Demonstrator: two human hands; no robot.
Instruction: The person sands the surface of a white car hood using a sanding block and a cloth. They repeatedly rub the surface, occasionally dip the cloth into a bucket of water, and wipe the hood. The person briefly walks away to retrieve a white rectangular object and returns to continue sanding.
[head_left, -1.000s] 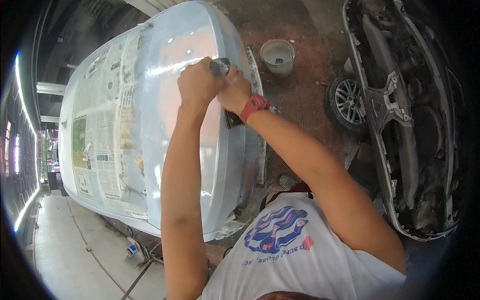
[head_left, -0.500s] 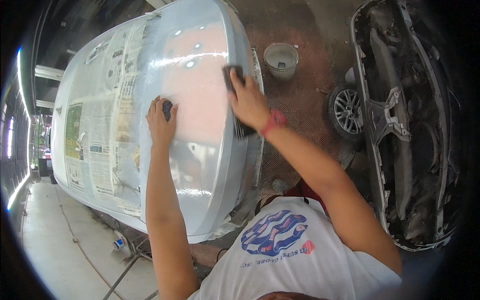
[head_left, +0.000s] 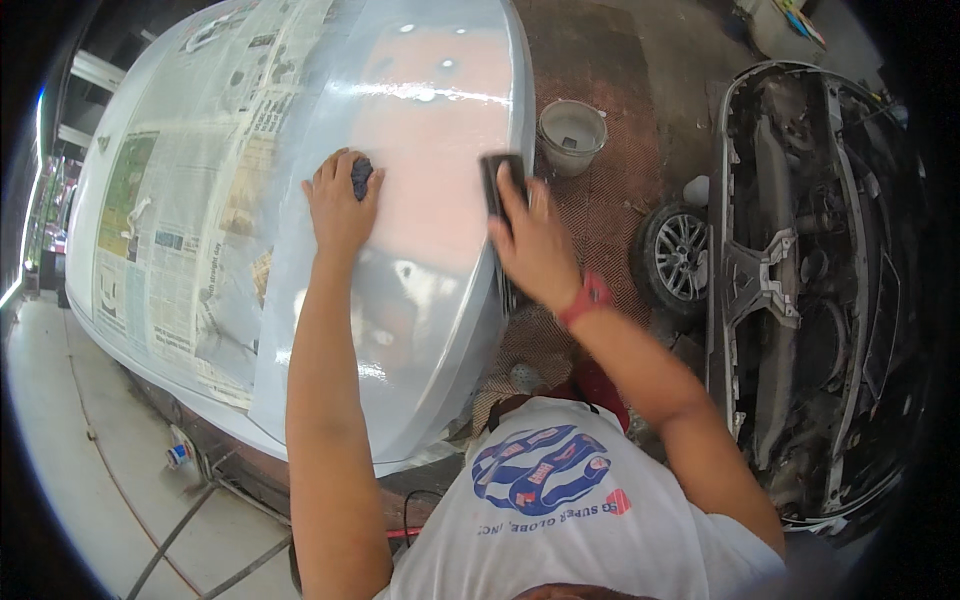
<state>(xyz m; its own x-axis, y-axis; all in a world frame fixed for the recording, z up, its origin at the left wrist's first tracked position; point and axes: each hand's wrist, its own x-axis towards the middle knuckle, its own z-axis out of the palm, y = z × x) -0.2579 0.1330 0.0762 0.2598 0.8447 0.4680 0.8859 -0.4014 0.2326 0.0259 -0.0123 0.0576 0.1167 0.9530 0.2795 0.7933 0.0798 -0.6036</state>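
A large curved car panel point(head_left: 400, 400), pale grey and glossy as if wet, lies before me with a pinkish patch point(head_left: 430, 190) in its middle. My left hand point(head_left: 342, 215) rests on the panel left of that patch, its fingers curled around a dark crumpled rag or sponge point(head_left: 361, 180). Along the panel's right edge my right hand point(head_left: 540, 250) grips a black sanding block point(head_left: 496, 190), pressed against the surface and slightly blurred. The block's underside is hidden. A red watch point(head_left: 590, 298) is on my right wrist.
Newspaper sheets point(head_left: 170, 235) cover the panel's left side. A pale bucket point(head_left: 570, 160) stands on the floor beyond the right edge, and a wheel point(head_left: 678, 255) lies farther right. Beside it stretches a car's opened front end point(head_left: 765, 270). Bars point(head_left: 180, 530) cross the lower left.
The view has shifted, so the panel appears farther right and higher. My right hand has slid the block along the panel's edge toward me. The left hand keeps its hold near the patch.
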